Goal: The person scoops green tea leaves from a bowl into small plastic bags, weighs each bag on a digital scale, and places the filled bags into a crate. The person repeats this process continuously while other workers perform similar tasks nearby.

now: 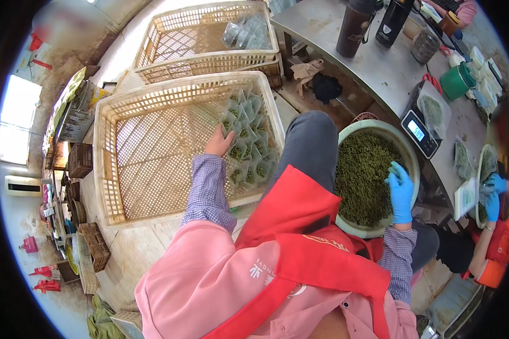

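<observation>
My left hand [219, 141], bare, reaches into a large cream plastic crate [104, 164]. Its thumb and fingers close on the lower end of a small clear bag of green peppercorn-like grains [227, 122]. Similar bags [249, 147] stand packed in rows along the crate's right side. On my right, a pale green tub [352, 227] holds a heap of the loose green grains [367, 175]. Over the tub's right part hangs my right hand [400, 192] in a blue glove, fingers loosely bent and apart, with nothing visible in them.
Beyond stands another crate [147, 73] with clear bags [247, 33]. A metal table [322, 28] at right bears dark bottles [356, 25], a digital scale [421, 133] with a filled bag on it, and a green container [457, 82]. A co-worker's blue-gloved hands [493, 198] are at far right.
</observation>
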{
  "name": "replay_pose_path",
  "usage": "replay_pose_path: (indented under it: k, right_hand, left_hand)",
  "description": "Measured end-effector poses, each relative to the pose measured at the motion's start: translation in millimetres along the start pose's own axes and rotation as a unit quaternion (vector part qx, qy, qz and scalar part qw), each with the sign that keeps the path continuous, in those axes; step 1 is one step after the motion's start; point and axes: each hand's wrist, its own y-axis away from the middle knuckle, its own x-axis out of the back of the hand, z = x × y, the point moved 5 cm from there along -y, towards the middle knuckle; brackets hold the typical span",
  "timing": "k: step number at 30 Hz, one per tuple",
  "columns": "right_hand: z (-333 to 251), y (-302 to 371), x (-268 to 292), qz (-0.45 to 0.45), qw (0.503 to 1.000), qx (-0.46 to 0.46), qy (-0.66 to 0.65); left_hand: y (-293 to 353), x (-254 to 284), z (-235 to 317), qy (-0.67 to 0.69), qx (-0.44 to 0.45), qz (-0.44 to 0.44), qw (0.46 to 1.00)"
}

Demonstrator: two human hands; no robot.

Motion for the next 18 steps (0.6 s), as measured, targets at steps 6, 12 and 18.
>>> replay_pose_path:
  k: [6, 12, 18]
  right_hand:
    - [13, 16, -22, -0.047, 0.95, -0.017, 0.308]
    - [42, 23, -61, -0.094, 0.93, 0.036, 0.353]
    - [1, 20, -16, -0.02, 0.997, -0.073, -0.005]
  left_hand:
    - [22, 34, 43, -0.024, -0.067, 0.18, 0.981]
    - [88, 24, 200, 0.139, -0.356, 0.189, 0.905]
    - [195, -76, 347, 0.088, -0.594, -0.144, 0.787]
